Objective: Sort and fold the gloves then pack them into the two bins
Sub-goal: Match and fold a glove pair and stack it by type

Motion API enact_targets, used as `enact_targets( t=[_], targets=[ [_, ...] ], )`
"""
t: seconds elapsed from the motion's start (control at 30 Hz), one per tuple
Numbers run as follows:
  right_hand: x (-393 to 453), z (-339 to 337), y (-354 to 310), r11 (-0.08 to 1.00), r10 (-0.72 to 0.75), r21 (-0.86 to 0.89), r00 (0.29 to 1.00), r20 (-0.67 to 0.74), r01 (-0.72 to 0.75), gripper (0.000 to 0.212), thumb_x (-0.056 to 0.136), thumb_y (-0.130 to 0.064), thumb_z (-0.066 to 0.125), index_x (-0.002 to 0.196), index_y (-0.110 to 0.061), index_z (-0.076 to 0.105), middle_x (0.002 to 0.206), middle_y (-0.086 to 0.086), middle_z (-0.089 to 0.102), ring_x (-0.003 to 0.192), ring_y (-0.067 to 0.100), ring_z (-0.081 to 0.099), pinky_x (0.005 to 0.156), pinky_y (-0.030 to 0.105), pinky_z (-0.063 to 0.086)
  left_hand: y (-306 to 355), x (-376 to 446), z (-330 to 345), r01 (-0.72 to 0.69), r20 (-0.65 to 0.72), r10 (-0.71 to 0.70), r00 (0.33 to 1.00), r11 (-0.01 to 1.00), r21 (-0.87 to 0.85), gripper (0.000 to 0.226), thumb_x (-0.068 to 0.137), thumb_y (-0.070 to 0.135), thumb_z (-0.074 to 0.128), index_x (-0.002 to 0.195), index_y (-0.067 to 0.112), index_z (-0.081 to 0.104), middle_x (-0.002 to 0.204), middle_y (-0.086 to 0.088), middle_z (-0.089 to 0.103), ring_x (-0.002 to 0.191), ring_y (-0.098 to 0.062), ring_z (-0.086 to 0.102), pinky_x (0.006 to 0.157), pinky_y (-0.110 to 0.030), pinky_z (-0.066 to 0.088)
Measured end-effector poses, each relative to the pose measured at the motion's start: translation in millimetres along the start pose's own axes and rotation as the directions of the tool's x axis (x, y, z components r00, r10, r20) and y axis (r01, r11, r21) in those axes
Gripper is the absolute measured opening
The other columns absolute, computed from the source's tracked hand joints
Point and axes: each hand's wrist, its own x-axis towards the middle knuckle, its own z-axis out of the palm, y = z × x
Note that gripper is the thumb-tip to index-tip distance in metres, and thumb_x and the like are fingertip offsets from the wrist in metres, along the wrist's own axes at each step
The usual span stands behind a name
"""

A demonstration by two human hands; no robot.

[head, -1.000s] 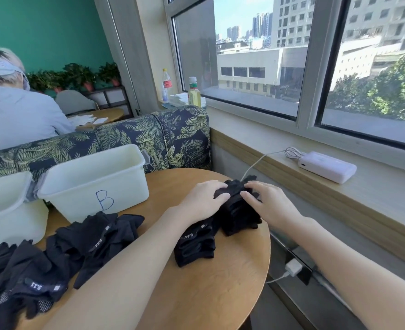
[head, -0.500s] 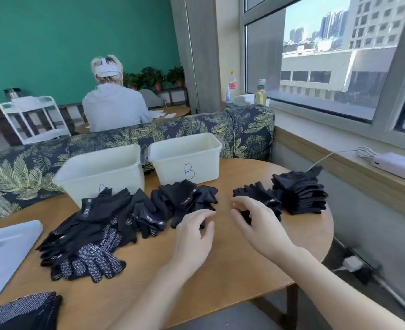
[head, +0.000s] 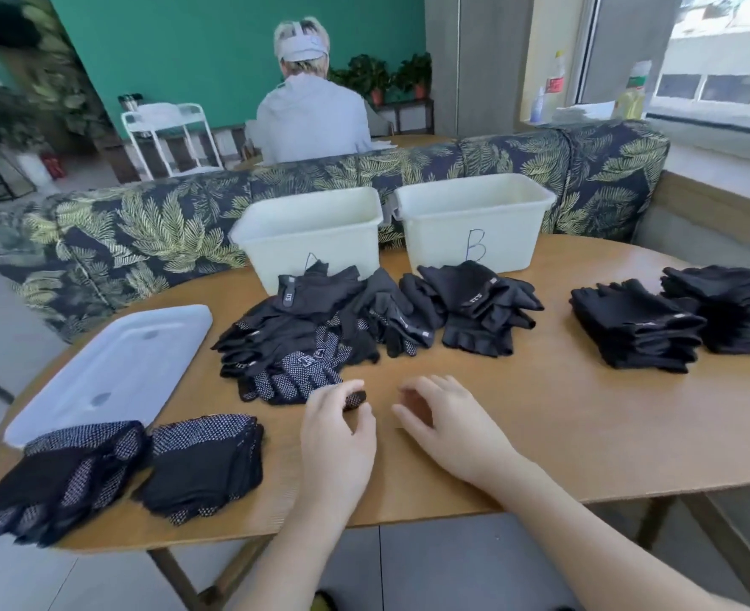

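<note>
Because they are thin knit fabric, the gloves in the loose heap [head: 320, 328] at mid-table should be light, limp and easy to snag on one another, so each is best taken by the cuff or a flat palm panel rather than a dangling finger, and lifted clear before folding. The dotted palms likely grip a little; the plain backs will slide. Folded stacks sit apart: two plain ones [head: 637, 328] at the right end, two dotted ones [head: 205, 460] at the near left. The bins [head: 307, 231] stand side by side behind the heap, touching the sofa back, both showing no gloves inside from this angle. A white lid [head: 113, 368] lies at the left.

The left hand [head: 338, 438] has its thumb and fingers curled onto a dotted glove's tip [head: 354, 399] at the heap's near edge, pinching it. The right hand [head: 448, 421] hovers just beside, fingers loosely bent, holding nothing.

The right bin [head: 474, 222] is marked "B" by hand. The left bin's letter is mostly hidden by gloves. Small cuff tags carry print too small to read.
</note>
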Motion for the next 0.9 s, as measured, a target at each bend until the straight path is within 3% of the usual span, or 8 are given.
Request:
enact_targets(
  t=[0.2,0.27,0.4,0.53,0.63,0.77,0.9],
  targets=[
    [35.2,26.6,-10.8,1.0,-0.005,-0.02,1.0,0.024,0.006,0.042,0.094,-0.06,0.057,0.12,-0.028,0.066,0.11,-0.009,0.064,0.107,0.015,0.051,0.097,0.033,0.042,-9.2,2.6,-2.9,0.073,-0.041,-0.075,0.996,0.996,-0.058,0.031,0.092,0.009,0.066,0.119,0.024,0.068,0.114,0.01,0.051,0.098,-0.01,0.06,0.094,-0.021,0.045],
    [44.1,30.7,-14.9,1.0,-0.001,0.016,0.999,0.042,0.0,0.038,0.092,-0.059,0.062,0.117,-0.031,0.069,0.11,-0.012,0.064,0.11,0.013,0.049,0.097,0.032,0.042,-15.9,4.2,-9.8,0.069,-0.046,-0.072,0.996,0.995,-0.066,0.032,0.093,0.007,0.066,0.121,0.023,0.068,0.117,0.011,0.052,0.099,-0.002,0.058,0.095,-0.024,0.049],
    [57.4,37.1,-20.4,1.0,-0.022,0.02,0.998,0.055,0.021,0.036,0.087,-0.058,0.07,0.115,-0.035,0.071,0.12,-0.015,0.065,0.114,0.013,0.05,0.099,0.03,0.041,-24.9,6.8,-22.3,0.107,-0.065,-0.111,0.992,0.992,-0.07,0.031,0.094,0.01,0.065,0.12,0.026,0.068,0.118,0.013,0.054,0.102,-0.003,0.06,0.097,-0.027,0.05],
    [64.5,41.6,-23.9,0.999,-0.031,0.036,0.996,0.087,0.027,0.024,0.089,-0.052,0.071,0.108,-0.038,0.074,0.121,-0.02,0.064,0.111,0.012,0.051,0.1,0.032,0.042,-28.8,7.6,-27.1,0.135,-0.097,-0.144,0.985,0.986,-0.095,0.029,0.094,0.01,0.066,0.116,0.029,0.069,0.114,0.013,0.058,0.1,0.002,0.06,0.091,-0.017,0.048],
    [67.0,43.3,-22.6,0.99,-0.034,0.135,0.998,0.056,0.026,0.006,0.089,-0.037,0.075,0.094,-0.037,0.079,0.109,-0.018,0.07,0.104,0.009,0.061,0.099,0.035,0.047,-30.3,7.9,-27.8,0.143,-0.105,-0.154,0.983,0.984,-0.102,0.027,0.094,0.012,0.066,0.116,0.028,0.069,0.114,0.012,0.059,0.1,0.003,0.06,0.083,-0.007,0.043],
    [63.0,37.6,-24.6,0.954,-0.01,0.299,1.0,-0.001,0.01,0.008,0.089,-0.023,0.077,0.087,-0.028,0.082,0.098,-0.018,0.074,0.097,-0.004,0.065,0.092,0.02,0.049,-28.2,8.2,-26.5,0.15,-0.121,-0.163,0.979,0.983,-0.111,0.027,0.094,0.014,0.066,0.117,0.029,0.067,0.114,0.014,0.059,0.1,0.002,0.06,0.085,-0.011,0.045],
    [52.4,25.7,-24.8,0.845,0.13,0.529,0.99,-0.058,-0.08,0.008,0.09,-0.022,0.077,0.09,-0.027,0.083,0.092,-0.016,0.077,0.084,-0.001,0.068,0.077,0.013,0.049,-25.5,9.9,-26.5,0.146,-0.105,-0.161,0.981,0.979,-0.143,0.03,0.096,0.02,0.066,0.123,0.034,0.064,0.118,0.017,0.056,0.102,0.007,0.057,0.083,-0.006,0.042]
  ],
)
